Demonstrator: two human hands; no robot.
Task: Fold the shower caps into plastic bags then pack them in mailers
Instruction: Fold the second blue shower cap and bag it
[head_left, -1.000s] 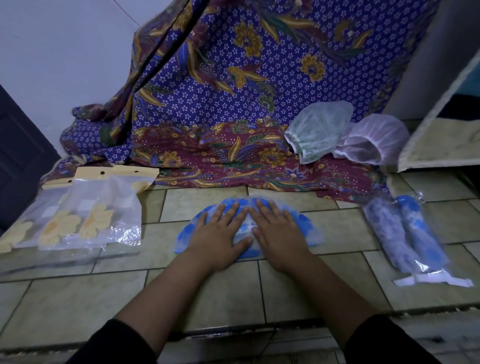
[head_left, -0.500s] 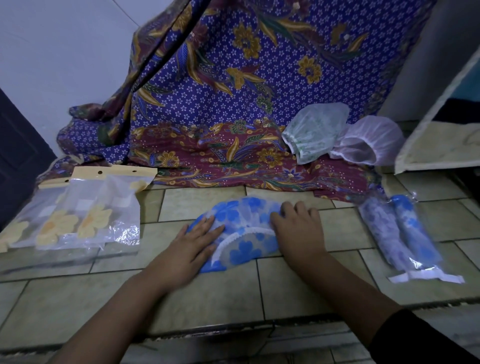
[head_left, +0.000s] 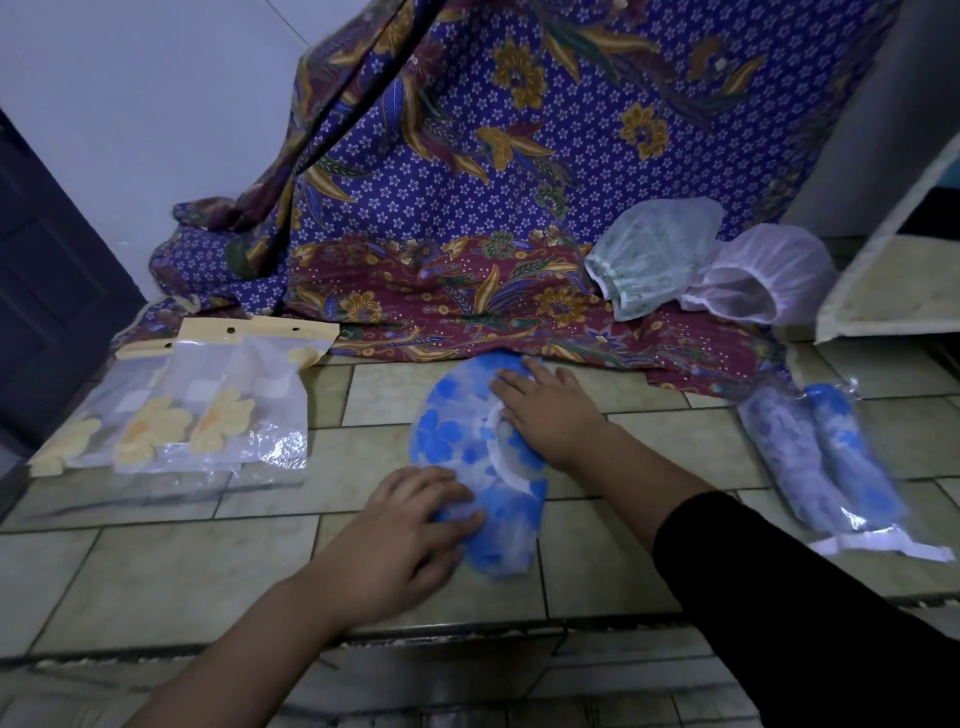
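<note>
Where pale floor tiles (head_left: 156, 571) meet a white wall (head_left: 156, 104) and a draped flowered cloth (head_left: 467, 182), one blue shower cap (head_left: 457, 431) lies folded at centre. The left hand (head_left: 405, 530) presses its near end and the right hand (head_left: 556, 410) its far side, fingers nearly straight, gripping nothing. Two loose caps (head_left: 649, 254) sit far right, two bagged caps (head_left: 821, 467) lie right, and about three overlapping plastic bags (head_left: 208, 410) lie left.

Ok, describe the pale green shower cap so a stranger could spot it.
Find the purple flowered cloth draped at the back. On its dark red hem, toward the right, two puffed-up shower caps sit side by side. You want the green cap on the left, faintly patterned; the white cap beside it is plain.
</note>
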